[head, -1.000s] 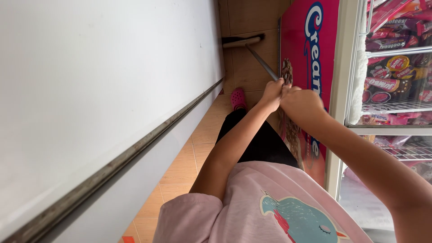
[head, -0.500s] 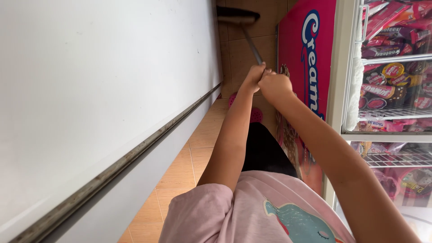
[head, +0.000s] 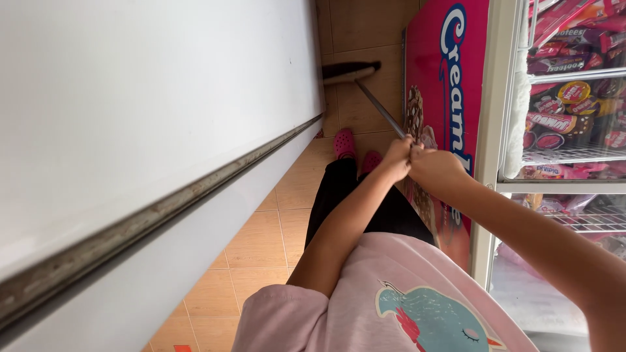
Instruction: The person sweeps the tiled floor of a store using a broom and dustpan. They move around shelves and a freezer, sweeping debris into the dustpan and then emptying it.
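Note:
A broom with a grey metal handle and a dark-bristled head reaches ahead over the tan tiled floor. My left hand and my right hand are both closed around the near end of the handle, side by side. The broom head rests on the tiles beside the white cabinet wall. Below my hands I see pink clogs on my feet, black trousers and a pink shirt.
A tall white cabinet side with a metal strip runs along the left. On the right stands a pink freezer chest and a glass-door case stacked with wrapped ice creams. The tiled aisle between them is narrow.
The broom head was pushed far forward half a second ago and has been drawn back toward me. Both hands came back and lower with the handle.

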